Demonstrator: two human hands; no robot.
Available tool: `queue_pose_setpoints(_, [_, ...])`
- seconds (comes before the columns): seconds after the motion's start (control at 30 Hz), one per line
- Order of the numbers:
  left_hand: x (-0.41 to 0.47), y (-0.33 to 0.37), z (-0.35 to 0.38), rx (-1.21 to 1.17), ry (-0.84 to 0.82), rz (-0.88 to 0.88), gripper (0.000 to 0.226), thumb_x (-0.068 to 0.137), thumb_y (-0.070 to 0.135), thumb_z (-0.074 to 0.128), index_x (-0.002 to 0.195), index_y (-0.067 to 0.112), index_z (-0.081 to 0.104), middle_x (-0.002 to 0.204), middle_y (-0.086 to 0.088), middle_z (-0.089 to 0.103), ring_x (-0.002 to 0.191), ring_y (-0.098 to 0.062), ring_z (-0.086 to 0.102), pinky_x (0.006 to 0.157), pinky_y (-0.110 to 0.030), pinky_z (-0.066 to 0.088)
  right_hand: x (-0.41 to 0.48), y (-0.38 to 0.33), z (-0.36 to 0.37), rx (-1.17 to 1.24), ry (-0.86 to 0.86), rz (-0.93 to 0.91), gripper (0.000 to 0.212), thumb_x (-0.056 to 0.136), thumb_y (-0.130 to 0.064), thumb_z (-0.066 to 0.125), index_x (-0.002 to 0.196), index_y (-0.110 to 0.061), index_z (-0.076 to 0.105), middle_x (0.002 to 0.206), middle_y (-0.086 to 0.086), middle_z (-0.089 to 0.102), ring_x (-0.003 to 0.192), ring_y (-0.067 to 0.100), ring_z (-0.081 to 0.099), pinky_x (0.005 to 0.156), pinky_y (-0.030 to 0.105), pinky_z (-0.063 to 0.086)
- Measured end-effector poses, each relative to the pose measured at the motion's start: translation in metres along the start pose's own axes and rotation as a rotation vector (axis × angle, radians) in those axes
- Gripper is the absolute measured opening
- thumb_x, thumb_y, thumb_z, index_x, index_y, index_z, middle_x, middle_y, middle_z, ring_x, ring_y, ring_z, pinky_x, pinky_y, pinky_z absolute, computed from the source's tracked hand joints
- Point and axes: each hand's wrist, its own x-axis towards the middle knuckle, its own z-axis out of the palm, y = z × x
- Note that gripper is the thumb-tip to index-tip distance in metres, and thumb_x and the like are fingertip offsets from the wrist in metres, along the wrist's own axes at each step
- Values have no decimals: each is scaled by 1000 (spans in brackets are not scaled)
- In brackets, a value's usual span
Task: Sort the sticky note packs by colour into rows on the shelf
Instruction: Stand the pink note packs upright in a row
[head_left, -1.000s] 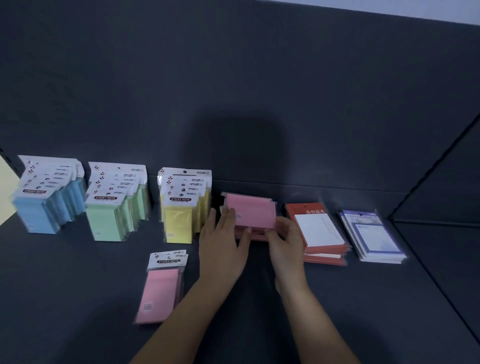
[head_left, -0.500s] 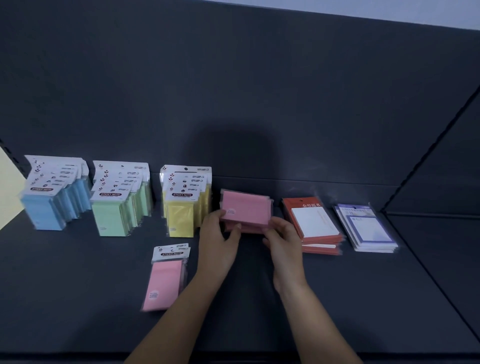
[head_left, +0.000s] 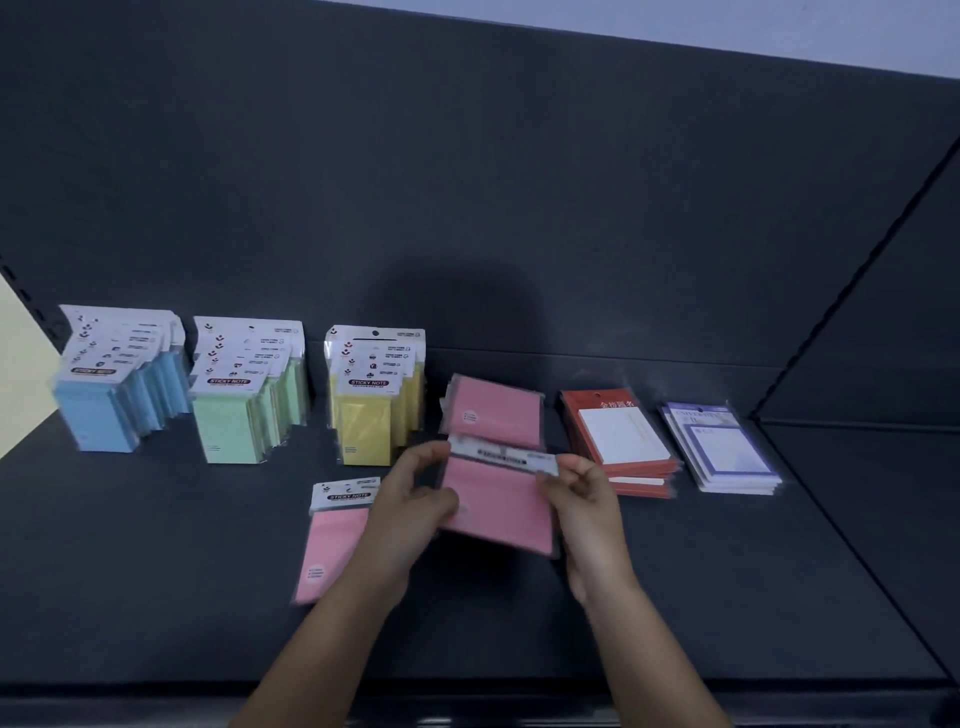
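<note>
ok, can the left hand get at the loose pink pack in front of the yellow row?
Probably yes: the loose pink pack lies right beside the left hand, nothing between them. But that hand and the right hand both grip the held pink pack, so it must let go first.

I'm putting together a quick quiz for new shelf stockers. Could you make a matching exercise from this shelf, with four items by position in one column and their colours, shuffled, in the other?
Column 1
1. far-left row
2. third row from the left
3. far-right pads
4. pack gripped by the left hand and right hand

Column 2
A. yellow
B. pink
C. blue
D. white with a purple border

Pairs: 1-C, 2-A, 3-D, 4-B
</note>
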Motion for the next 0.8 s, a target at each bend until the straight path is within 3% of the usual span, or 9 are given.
queue_pose_setpoints(0.17, [-18, -10, -17, 149, 13, -2, 35, 81, -9, 53, 98, 20, 61, 92, 2, 63, 74, -9, 56, 63, -16, 46, -8, 5, -3, -234, -149, -26, 26, 86, 11, 53, 88, -15, 55, 86, 5, 64, 68, 11, 52, 53, 14, 42])
queue_pose_setpoints(0.33, [-22, -27, -36, 680, 142, 223, 15, 77, 7, 67, 69, 18, 62, 70, 4, 61, 70, -16, 55, 62, -24, 42, -9, 17, 3, -501, -216, -101, 28, 86, 3, 57, 83, -25, 62, 78, 8, 55, 68, 16, 45, 63, 24, 40])
queue_pose_setpoints(0.4, [-19, -34, -40, 872, 131, 331, 10, 71, 8, 70, 74, 14, 63, 83, 4, 60, 81, -20, 52, 68, -23, 34, -7, 23, 8, -577, -176, -142, 25, 85, 2, 58, 84, -22, 63, 71, 4, 54, 64, 14, 44, 61, 21, 39])
queue_pose_setpoints(0.47, [-19, -37, -39, 1040, 80, 365, 24, 71, 18, 73, 93, 14, 65, 105, 1, 56, 101, -23, 47, 78, -25, 28, -5, 26, 12, -646, -117, -194, 21, 85, 2, 58, 88, -18, 64, 69, -4, 53, 62, 10, 45, 58, 14, 38])
queue_pose_setpoints(0.57, [-20, -39, -37, 1221, 46, 339, 39, 76, 31, 70, 112, 17, 60, 123, -1, 52, 121, -26, 40, 94, -35, 27, -4, 29, 12, -786, -54, -288, 19, 84, 3, 60, 94, -11, 68, 86, -1, 54, 76, 13, 53, 69, 11, 39])
queue_pose_setpoints(0.63, [-20, -39, -38, 1300, 35, 378, 39, 70, 34, 71, 104, 15, 65, 114, -7, 61, 115, -34, 51, 92, -44, 39, -6, 29, 9, -888, -60, -358, 21, 82, 3, 61, 99, -6, 68, 94, -1, 51, 81, 12, 52, 72, 5, 35])
queue_pose_setpoints(0.7, [-17, -47, -39, 1423, 19, 404, 41, 62, 40, 69, 94, 15, 68, 99, -8, 67, 101, -38, 62, 81, -49, 49, -8, 29, 7, -991, -103, -394, 22, 82, 4, 60, 101, -3, 68, 97, 1, 50, 84, 11, 51, 75, 2, 33])
queue_pose_setpoints(0.8, [-16, -53, -32, 1550, 13, 402, 39, 67, 35, 72, 98, 11, 67, 100, -13, 68, 102, -39, 63, 90, -55, 44, -7, 30, 9, -1096, -142, -417, 22, 83, 5, 57, 100, -1, 70, 101, 7, 55, 97, 18, 51, 82, 7, 29])
